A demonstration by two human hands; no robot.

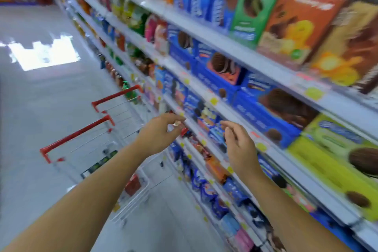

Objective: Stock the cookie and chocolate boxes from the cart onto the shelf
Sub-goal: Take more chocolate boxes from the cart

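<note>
Both empty, left hand and right hand loosely curled, cookie boxes on shelf just beyond, cart below

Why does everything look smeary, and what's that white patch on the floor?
Head view: motion blur smears the cookie boxes, left hand and right hand; the white patch is light glaring off the floor; the shelves look slanted.

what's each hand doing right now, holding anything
Left hand: open, fingers loosely curled, holding nothing.
Right hand: open, fingers loosely curled, holding nothing.
</note>
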